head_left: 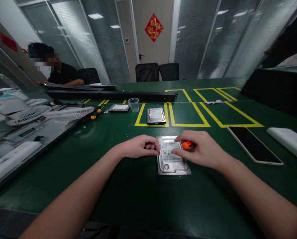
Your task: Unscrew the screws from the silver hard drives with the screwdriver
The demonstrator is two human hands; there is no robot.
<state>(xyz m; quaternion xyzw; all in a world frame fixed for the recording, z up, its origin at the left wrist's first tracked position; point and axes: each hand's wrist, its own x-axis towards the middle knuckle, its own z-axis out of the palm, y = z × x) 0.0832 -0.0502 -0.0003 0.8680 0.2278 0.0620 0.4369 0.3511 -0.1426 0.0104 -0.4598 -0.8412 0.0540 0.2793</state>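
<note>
possibly, nearest drive (172,157): skids if nudged
left hand (137,146): its left edge, pinch unclear
right hand (203,148): spread, its right side

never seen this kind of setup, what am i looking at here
There is no machine: a person works bare-handed, and this single picture comes from a camera worn on their head, looking forward and down. The left hand is at the left edge of a silver hard drive; the right hand, thumb and finger apart, is over its right side. Whether either grips it, I can't tell. On the green table, a second drive sits by yellow tape, a third drive beside a clear cup.
</note>
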